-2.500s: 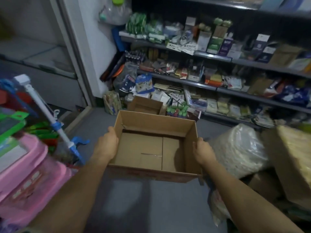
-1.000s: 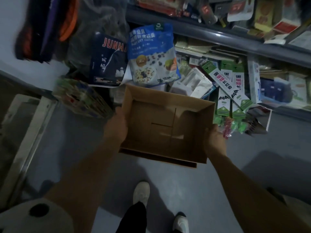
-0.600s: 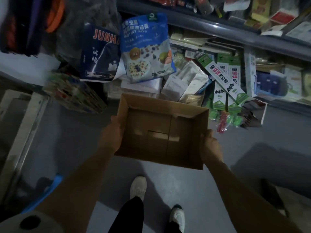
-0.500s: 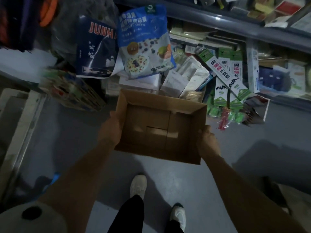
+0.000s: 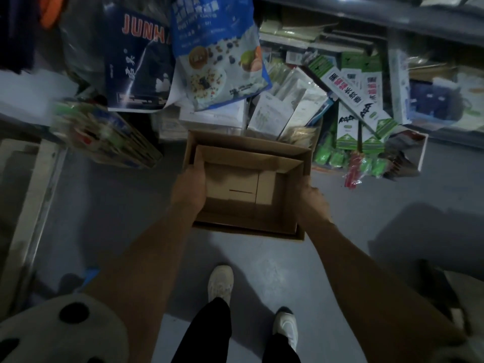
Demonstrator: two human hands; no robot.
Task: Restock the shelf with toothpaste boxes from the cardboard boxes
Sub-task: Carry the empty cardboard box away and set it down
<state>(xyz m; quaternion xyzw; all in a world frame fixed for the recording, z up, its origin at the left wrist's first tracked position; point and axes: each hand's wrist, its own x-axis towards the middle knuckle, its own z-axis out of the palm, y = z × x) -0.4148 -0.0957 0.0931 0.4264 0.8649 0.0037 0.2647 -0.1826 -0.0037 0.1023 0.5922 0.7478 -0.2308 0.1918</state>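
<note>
An empty open cardboard box (image 5: 243, 184) sits low over the floor, nested inside a slightly larger cardboard box (image 5: 248, 142) below the shelf. My left hand (image 5: 188, 188) grips the inner box's left wall, fingers curled over the rim. My right hand (image 5: 313, 203) holds its right wall from outside; its fingertips are hidden. Green and white toothpaste boxes (image 5: 348, 100) with a bat logo lie stacked and leaning on the bottom shelf, to the right of the boxes.
A blue oats bag (image 5: 217, 53) and a dark "JUNHA" bag (image 5: 138, 69) lean behind the boxes. White cartons (image 5: 272, 113) and green packets (image 5: 330, 155) crowd the shelf foot. My feet (image 5: 220, 284) stand on grey floor.
I carried the empty box to the shelf foot and lowered it. It now sits inside a second cardboard box on the floor. Both hands kept their hold.
</note>
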